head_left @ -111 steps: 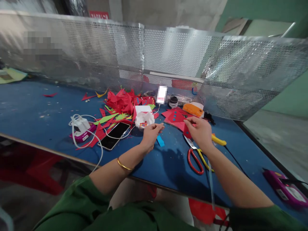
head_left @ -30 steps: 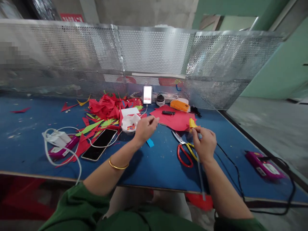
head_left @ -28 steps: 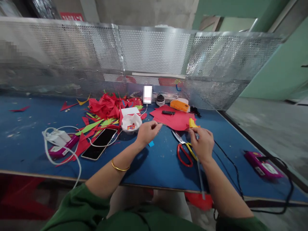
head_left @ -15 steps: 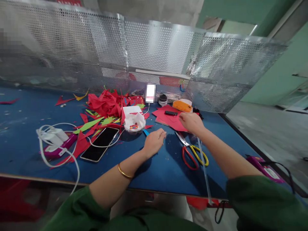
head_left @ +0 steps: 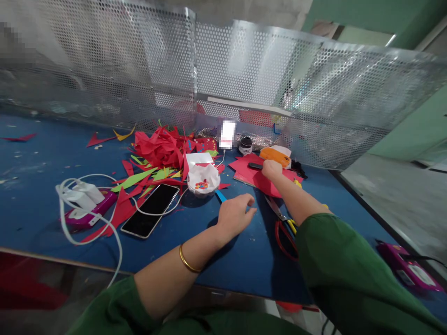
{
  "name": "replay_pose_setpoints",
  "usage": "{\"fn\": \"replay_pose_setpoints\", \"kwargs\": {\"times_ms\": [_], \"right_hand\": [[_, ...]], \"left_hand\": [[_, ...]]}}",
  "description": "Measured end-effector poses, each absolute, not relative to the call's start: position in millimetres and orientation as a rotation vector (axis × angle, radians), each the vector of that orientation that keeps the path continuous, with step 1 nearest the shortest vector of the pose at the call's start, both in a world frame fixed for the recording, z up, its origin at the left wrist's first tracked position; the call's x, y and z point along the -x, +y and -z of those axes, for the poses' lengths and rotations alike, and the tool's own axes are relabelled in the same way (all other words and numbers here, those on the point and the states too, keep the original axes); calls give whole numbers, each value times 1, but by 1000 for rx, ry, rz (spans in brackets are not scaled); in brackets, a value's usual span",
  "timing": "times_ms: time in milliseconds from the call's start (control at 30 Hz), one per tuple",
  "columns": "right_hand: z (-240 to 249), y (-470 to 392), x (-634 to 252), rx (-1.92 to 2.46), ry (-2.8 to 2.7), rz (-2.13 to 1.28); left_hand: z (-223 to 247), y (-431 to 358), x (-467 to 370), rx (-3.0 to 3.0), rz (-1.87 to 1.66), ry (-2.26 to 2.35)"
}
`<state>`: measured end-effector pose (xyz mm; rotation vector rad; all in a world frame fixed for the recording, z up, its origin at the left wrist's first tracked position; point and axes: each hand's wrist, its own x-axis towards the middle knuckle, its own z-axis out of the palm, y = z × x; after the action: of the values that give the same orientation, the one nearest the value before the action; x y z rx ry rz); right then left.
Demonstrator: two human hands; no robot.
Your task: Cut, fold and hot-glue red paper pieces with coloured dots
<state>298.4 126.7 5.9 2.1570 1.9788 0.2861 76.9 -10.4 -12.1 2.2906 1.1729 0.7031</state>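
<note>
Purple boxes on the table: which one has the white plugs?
The left purple box, near the dark phone lying flat. White plugs sit on it, while the right purple box has a black cord.

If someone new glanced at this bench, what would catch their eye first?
Probably the crumpled heap of bright red paper scraps towards the back left of the blue tabletop. Next might come the orange-and-white soft packet just beyond the right hand, and the glossy black phone lying in front of the scraps, with a looping white cable beside it.
</note>
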Motion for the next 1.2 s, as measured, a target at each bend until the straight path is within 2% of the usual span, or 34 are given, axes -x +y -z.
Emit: {"fn": "replay_pose_setpoints", "kwargs": {"times_ms": [233, 500, 667, 1033, 1200], "right_hand": [[-19, 135, -321, -2603, 1693, -283], [-54, 126, -349, -2706, 1642, -586], [-50, 113, -352, -2438, 1798, -666], [-26, 114, -318, -1641, 2184, -481], [-13, 113, -308, -1527, 2138, -355]], "left_hand": [[20, -8, -79, -2348, -540, 1152], [13, -9, -79, -2374, -456, 1150], [12, -9, -79, -2390, -435, 1158], [16, -9, -78, -2411, -442, 1156], [16, -9, -79, -2424, -433, 1145]]}}
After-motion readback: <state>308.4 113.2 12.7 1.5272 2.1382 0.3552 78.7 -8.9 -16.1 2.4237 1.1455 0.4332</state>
